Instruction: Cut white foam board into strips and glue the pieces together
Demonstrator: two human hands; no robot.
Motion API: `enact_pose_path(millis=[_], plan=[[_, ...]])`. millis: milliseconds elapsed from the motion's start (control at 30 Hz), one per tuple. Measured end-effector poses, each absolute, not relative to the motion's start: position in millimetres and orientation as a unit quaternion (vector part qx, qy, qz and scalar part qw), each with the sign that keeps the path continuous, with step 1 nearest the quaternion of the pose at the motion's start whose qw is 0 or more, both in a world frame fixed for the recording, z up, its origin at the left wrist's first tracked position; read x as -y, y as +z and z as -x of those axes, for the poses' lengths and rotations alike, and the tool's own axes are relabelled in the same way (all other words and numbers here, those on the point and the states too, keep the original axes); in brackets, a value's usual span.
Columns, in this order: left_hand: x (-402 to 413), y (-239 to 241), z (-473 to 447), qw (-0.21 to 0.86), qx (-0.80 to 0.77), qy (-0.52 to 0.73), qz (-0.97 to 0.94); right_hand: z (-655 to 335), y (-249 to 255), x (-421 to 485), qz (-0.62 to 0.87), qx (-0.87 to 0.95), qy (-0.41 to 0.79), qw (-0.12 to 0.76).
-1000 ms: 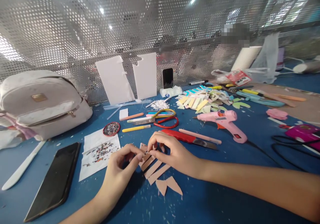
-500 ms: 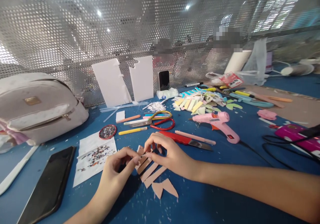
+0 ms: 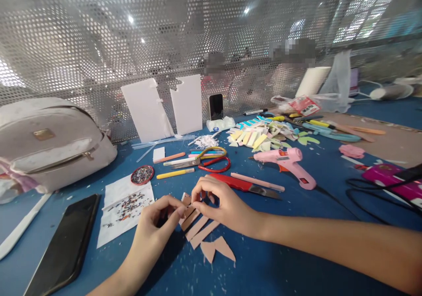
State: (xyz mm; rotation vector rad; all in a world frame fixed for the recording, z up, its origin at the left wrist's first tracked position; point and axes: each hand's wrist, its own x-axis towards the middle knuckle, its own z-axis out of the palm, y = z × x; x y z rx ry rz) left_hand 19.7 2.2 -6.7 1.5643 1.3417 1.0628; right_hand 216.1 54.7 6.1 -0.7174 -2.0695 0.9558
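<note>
Several dusty-pink strips [image 3: 205, 234] lie side by side on the blue table in front of me. Thumb and forefinger of my left hand [image 3: 158, 221] pinch at the left end of the uppermost strip [image 3: 189, 212]. My right hand [image 3: 222, 203] is closed at the same strip's other end, fingertips close to the left ones. Fingers cover part of this strip. Nearer to me, below the row, lie two pointed pink pieces [image 3: 224, 248]. Just beyond my right hand sits a red-handled utility knife [image 3: 232, 182], with a pink marker [image 3: 257, 181] alongside it.
Scissors [image 3: 225, 164] and a yellow marker [image 3: 174, 173] lie farther back. A pink glue gun [image 3: 283, 157] rests to the right. On the left are a phone [image 3: 64, 243], a paper sheet [image 3: 108, 195] with glittery bits and a backpack [image 3: 49, 142]. Paper scraps [image 3: 260, 135] are heaped behind.
Almost nothing differs. Both hands stay at the same strip, with only tiny shifts of the fingers; the view has moved slightly.
</note>
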Motion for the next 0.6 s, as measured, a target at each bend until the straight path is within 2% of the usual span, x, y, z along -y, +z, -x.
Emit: enact_pose_path(millis=[600], plan=[[-1.6, -5.6, -21.9, 0.356, -0.547, 0.421, -0.63, -216.1, 8.4, -55.4, 0.287, 0.803, 0.372, 0.367]])
